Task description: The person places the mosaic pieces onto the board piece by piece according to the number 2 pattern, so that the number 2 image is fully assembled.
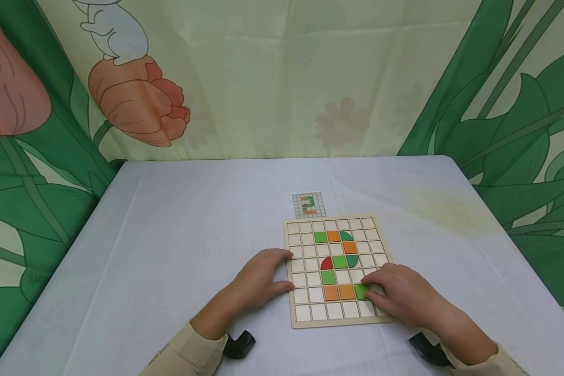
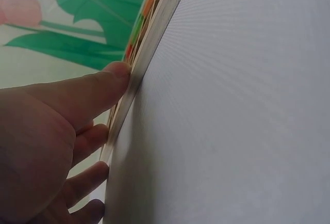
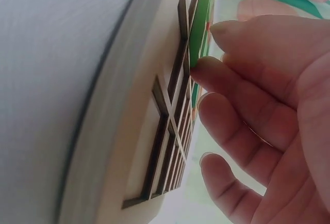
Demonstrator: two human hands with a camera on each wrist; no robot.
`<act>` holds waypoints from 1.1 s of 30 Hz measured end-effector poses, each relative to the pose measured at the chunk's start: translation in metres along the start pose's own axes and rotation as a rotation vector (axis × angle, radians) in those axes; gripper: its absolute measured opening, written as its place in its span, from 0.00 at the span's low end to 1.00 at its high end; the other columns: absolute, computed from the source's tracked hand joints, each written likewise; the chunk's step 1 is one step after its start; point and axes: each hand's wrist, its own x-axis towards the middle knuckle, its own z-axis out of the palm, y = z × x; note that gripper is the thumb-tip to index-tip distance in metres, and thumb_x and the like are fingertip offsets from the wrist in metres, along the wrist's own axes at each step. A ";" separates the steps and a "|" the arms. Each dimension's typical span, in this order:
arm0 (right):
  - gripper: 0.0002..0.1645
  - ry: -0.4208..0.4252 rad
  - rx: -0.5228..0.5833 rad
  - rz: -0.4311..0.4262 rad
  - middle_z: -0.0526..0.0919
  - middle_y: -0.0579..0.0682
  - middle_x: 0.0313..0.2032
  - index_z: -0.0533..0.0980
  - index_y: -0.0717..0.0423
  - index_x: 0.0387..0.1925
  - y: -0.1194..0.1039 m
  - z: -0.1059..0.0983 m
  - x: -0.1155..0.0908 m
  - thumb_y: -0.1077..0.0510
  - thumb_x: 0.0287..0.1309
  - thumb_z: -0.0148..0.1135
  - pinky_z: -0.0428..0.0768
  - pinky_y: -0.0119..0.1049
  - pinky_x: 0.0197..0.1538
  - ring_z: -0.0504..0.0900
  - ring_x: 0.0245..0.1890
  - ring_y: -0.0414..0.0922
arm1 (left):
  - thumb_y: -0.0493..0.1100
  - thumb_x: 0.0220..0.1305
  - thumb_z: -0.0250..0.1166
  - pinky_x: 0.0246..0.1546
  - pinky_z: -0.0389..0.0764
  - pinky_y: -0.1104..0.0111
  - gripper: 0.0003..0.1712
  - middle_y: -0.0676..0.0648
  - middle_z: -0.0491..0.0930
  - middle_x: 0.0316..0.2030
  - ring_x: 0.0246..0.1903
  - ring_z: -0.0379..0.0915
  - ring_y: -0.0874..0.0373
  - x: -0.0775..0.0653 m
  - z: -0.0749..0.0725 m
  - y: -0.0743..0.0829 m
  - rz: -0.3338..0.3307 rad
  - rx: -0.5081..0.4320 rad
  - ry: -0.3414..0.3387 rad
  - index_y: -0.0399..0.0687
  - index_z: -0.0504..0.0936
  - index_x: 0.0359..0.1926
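A square wooden grid board (image 1: 338, 325) lies on the table, with green, orange and red pieces in some of its cells. My left hand (image 1: 262, 278) rests at the board's left side, thumb and fingertips touching the rim, as the left wrist view also shows. At the lower right of the pattern, the fingertips of my right hand (image 1: 401, 292) touch a green square tile (image 1: 360, 292) lying in its cell. In the right wrist view, one fingertip meets the end of that tile (image 3: 199, 33), and the thumb is close over its face.
Behind the board lies a small pattern card (image 1: 309, 205) with a coloured figure on a grid. A white cloth (image 1: 192, 209) covers the table. A printed curtain (image 1: 272, 78) hangs along the table's far edge. Black wrist straps show near both sleeves.
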 end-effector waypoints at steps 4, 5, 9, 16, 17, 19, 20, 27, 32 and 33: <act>0.11 -0.001 0.010 -0.009 0.83 0.37 0.36 0.86 0.47 0.40 0.000 0.000 0.000 0.52 0.55 0.73 0.82 0.43 0.45 0.80 0.40 0.41 | 0.48 0.59 0.75 0.67 0.67 0.56 0.36 0.46 0.74 0.62 0.65 0.65 0.49 0.000 0.000 0.000 0.002 -0.002 -0.001 0.43 0.74 0.65; 0.11 -0.004 0.011 -0.008 0.83 0.37 0.37 0.86 0.47 0.41 0.000 0.000 0.000 0.52 0.55 0.74 0.82 0.43 0.45 0.80 0.40 0.41 | 0.49 0.59 0.75 0.67 0.67 0.56 0.36 0.46 0.74 0.62 0.65 0.65 0.49 0.000 -0.001 0.001 0.002 -0.002 0.000 0.43 0.74 0.65; 0.13 -0.019 0.010 -0.002 0.84 0.39 0.39 0.86 0.48 0.42 0.000 -0.001 0.000 0.52 0.54 0.74 0.82 0.45 0.47 0.81 0.42 0.43 | 0.49 0.59 0.75 0.67 0.67 0.56 0.36 0.46 0.74 0.62 0.65 0.66 0.49 0.000 -0.001 0.001 0.005 -0.002 0.003 0.43 0.74 0.65; 0.13 -0.016 0.022 0.008 0.83 0.39 0.39 0.85 0.48 0.42 0.000 0.000 0.001 0.53 0.53 0.75 0.82 0.45 0.47 0.81 0.43 0.43 | 0.48 0.60 0.75 0.67 0.67 0.56 0.36 0.45 0.74 0.62 0.65 0.66 0.49 -0.002 -0.002 0.002 0.018 -0.011 0.005 0.42 0.73 0.65; 0.13 -0.016 0.026 0.012 0.83 0.39 0.39 0.85 0.48 0.41 0.000 0.000 0.001 0.53 0.53 0.75 0.82 0.45 0.47 0.81 0.43 0.43 | 0.48 0.60 0.75 0.67 0.67 0.56 0.36 0.45 0.74 0.62 0.65 0.66 0.49 -0.002 -0.002 0.002 0.021 -0.012 0.005 0.42 0.73 0.65; 0.13 -0.020 0.033 0.022 0.83 0.39 0.39 0.85 0.48 0.41 0.000 0.001 0.002 0.53 0.53 0.75 0.82 0.45 0.48 0.81 0.43 0.43 | 0.48 0.60 0.74 0.67 0.67 0.56 0.36 0.45 0.74 0.62 0.65 0.65 0.49 -0.002 -0.003 0.002 0.023 -0.012 0.004 0.42 0.73 0.65; 0.13 -0.024 0.037 0.030 0.83 0.39 0.39 0.85 0.48 0.41 -0.001 0.001 0.002 0.53 0.53 0.75 0.82 0.46 0.48 0.81 0.43 0.43 | 0.48 0.60 0.74 0.67 0.67 0.56 0.36 0.45 0.74 0.62 0.65 0.65 0.49 -0.002 -0.003 0.003 0.023 -0.011 0.003 0.42 0.73 0.65; 0.14 -0.035 0.059 0.067 0.84 0.41 0.40 0.84 0.49 0.41 -0.002 0.000 0.004 0.53 0.52 0.76 0.81 0.48 0.49 0.81 0.44 0.46 | 0.49 0.59 0.75 0.66 0.67 0.56 0.36 0.45 0.75 0.62 0.65 0.66 0.49 -0.001 -0.003 0.003 0.016 0.003 0.003 0.42 0.73 0.65; 0.15 -0.027 0.065 0.066 0.84 0.42 0.40 0.84 0.50 0.42 -0.001 0.000 0.005 0.54 0.52 0.75 0.81 0.48 0.48 0.80 0.42 0.44 | 0.49 0.59 0.75 0.66 0.67 0.56 0.36 0.45 0.75 0.62 0.65 0.66 0.49 -0.001 -0.002 0.002 0.012 0.009 0.003 0.42 0.74 0.65; 0.15 -0.028 0.064 0.062 0.83 0.41 0.40 0.84 0.50 0.42 0.000 0.000 0.005 0.54 0.53 0.75 0.81 0.47 0.48 0.79 0.41 0.43 | 0.49 0.59 0.75 0.66 0.67 0.56 0.36 0.45 0.75 0.62 0.65 0.66 0.49 0.000 -0.003 0.002 0.010 0.009 0.000 0.42 0.74 0.65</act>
